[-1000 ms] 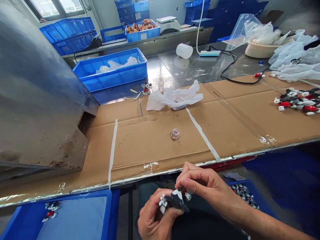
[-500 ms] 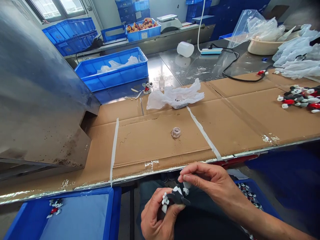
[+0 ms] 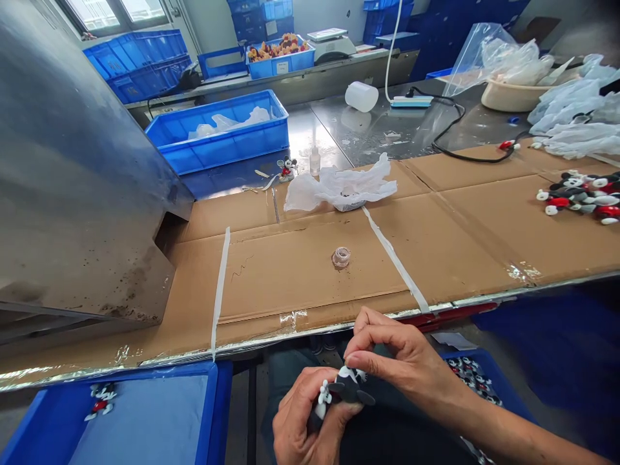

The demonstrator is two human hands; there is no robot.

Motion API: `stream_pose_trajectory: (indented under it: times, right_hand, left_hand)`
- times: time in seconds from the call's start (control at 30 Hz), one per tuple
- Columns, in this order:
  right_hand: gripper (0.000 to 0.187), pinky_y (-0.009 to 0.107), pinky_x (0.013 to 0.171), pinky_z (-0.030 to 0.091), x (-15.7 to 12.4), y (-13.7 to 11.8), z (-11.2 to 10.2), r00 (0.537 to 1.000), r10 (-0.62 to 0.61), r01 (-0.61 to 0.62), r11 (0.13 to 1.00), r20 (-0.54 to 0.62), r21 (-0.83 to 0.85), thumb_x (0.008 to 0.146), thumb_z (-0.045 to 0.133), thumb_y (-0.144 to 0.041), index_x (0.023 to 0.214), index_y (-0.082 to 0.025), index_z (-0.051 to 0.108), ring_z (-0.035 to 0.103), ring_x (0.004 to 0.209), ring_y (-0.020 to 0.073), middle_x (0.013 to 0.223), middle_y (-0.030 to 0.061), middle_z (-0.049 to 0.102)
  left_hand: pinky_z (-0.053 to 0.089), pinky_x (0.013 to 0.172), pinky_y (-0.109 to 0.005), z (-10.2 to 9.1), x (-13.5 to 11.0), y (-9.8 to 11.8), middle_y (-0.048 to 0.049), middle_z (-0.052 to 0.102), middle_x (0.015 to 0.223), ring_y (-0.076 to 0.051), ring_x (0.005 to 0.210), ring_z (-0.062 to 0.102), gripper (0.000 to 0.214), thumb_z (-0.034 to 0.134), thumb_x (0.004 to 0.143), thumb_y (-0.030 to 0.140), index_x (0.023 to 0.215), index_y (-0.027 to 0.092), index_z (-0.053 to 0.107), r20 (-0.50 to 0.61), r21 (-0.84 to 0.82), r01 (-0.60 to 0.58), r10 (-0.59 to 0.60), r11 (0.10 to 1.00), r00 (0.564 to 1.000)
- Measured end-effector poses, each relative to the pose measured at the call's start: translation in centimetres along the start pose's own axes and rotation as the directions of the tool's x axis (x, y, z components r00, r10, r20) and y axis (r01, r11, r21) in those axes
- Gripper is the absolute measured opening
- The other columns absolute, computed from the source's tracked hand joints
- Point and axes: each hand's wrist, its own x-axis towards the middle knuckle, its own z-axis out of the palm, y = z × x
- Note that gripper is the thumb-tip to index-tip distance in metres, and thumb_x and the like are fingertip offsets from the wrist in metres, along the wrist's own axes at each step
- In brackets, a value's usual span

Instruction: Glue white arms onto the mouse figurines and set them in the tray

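Observation:
My left hand [image 3: 310, 416] grips a black-and-white Mickey Mouse figurine [image 3: 349, 387] low in front of my body, below the bench edge. The figurine's head and one side are hidden by my fingers. My right hand [image 3: 394, 355] is directly above it, with thumb and fingertips pinched on its upper part. No red shows on this figurine. Nothing else is in either hand.
A cardboard-covered bench edged in foil lies ahead, holding a small clear ring-shaped jar [image 3: 341, 257], crumpled white plastic [image 3: 339, 187] and a heap of figurines [image 3: 576, 199]. Blue crates [image 3: 145, 413] [image 3: 472, 374] holding figurines sit below it. A steel hood [image 3: 72, 194] fills the left.
My right hand has come down from just above the figurine and now pinches it. The figurine has shifted slightly right, and my left hand has turned a little around it.

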Motion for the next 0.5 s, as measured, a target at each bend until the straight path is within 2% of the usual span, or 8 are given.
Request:
stream_pose_trajectory:
  times: [0.17,0.37,0.5]
  right_hand:
    - [0.04,0.031,0.069,0.041,0.1,0.1,0.0,1.0,0.011,-0.011,1.0,0.002,0.024,0.087,0.076,-0.054,0.065,-0.021,0.074,0.051,0.069,0.0182,0.071,0.0013,0.055]
    - [0.046,0.03,0.064,0.039,-0.5,0.0,0.5,1.0,-0.008,0.009,0.999,-0.012,0.05,0.09,0.072,-0.056,0.062,-0.019,0.068,0.048,0.066,0.0175,0.067,0.0009,0.054]
    - [0.045,0.029,0.065,0.043,-0.2,0.5,1.2,0.999,-0.045,0.046,0.997,-0.02,0.066,0.087,0.074,-0.061,0.067,-0.021,0.075,0.05,0.067,0.0176,0.069,0.0013,0.054]
  left_hand:
    - [0.052,0.068,-0.018,0.1,0.0,0.2,0.0014,0.077,0.084,-0.012,0.073,0.068,0.02,0.081,0.079,0.036,0.096,0.027,0.075,0.021,-0.016,0.012,-0.011,1.0,1.0]
    - [0.052,0.066,-0.02,0.3,-0.2,0.4,0.0018,0.074,0.079,-0.012,0.069,0.066,0.017,0.079,0.082,0.032,0.096,0.025,0.073,0.028,-0.023,-0.049,0.049,0.999,0.998]
    - [0.054,0.068,-0.023,0.2,-0.2,0.4,0.0001,0.075,0.08,-0.015,0.071,0.068,0.016,0.079,0.082,0.033,0.096,0.026,0.073,0.0,-0.02,-0.06,0.06,0.998,0.998]
